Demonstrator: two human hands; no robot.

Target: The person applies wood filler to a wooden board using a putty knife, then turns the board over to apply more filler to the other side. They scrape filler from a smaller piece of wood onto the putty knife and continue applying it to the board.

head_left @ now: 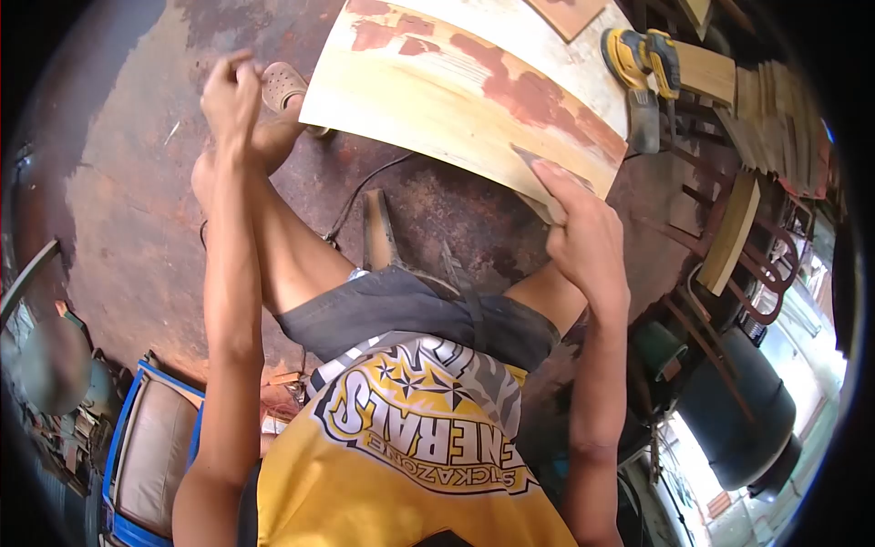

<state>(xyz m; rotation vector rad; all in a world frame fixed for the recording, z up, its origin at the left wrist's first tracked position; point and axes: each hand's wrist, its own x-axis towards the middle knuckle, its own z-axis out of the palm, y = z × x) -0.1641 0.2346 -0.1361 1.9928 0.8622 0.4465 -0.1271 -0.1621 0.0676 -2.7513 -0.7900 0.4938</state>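
Note:
A pale wooden board (pixel 428 96) with reddish-brown patches lies in front of me, its near edge jutting out over the floor. At its right near corner, my right hand (pixel 586 232) is closed on a folded piece of what looks like sandpaper (pixel 540 171), dark on the upper side. The paper touches the board's edge, with one flap above and another below it. My left hand (pixel 232 96) is raised near my left knee, left of the board and apart from it. Its fingers are loosely curled and slightly blurred, and nothing shows in them.
A yellow-and-black sander (pixel 638 62) rests at the white surface's right end. Wooden pieces (pixel 775 118) are stacked at the far right, above a reddish metal frame (pixel 766 264). A cable (pixel 365 182) crosses the floor. A blue-framed chair (pixel 150 447) stands at lower left.

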